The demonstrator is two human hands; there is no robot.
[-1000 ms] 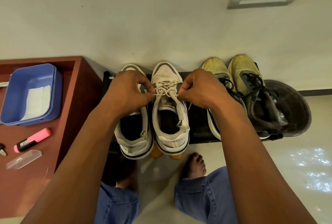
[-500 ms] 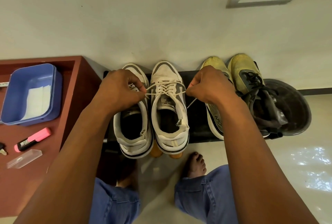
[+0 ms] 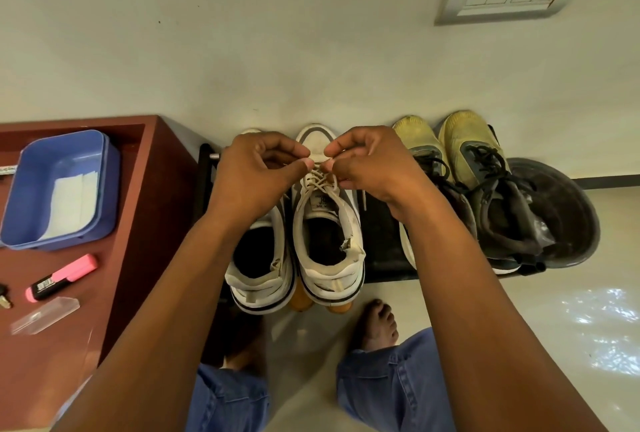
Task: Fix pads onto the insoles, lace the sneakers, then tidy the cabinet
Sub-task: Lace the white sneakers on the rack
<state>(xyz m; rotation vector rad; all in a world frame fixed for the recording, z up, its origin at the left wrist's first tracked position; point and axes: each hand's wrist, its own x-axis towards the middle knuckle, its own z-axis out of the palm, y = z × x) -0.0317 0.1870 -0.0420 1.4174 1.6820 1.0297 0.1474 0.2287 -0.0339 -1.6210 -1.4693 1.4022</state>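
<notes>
Two white sneakers stand side by side on a black shoe rack against the wall. The right white sneaker has a cream lace crossed over its tongue. My left hand and my right hand meet just above the lace, each pinching a lace end between thumb and forefinger, the fingertips almost touching. The left white sneaker is partly hidden under my left hand and wrist.
A pair of yellow sneakers with black laces stands to the right, beside a dark round basin. On the brown cabinet at left lie a blue tray, a pink highlighter and a clear cap. My bare feet stand below the rack.
My hands had pulled the lace ends apart to the sides. They have since come together above the right white sneaker's lacing, a little farther toward its toe.
</notes>
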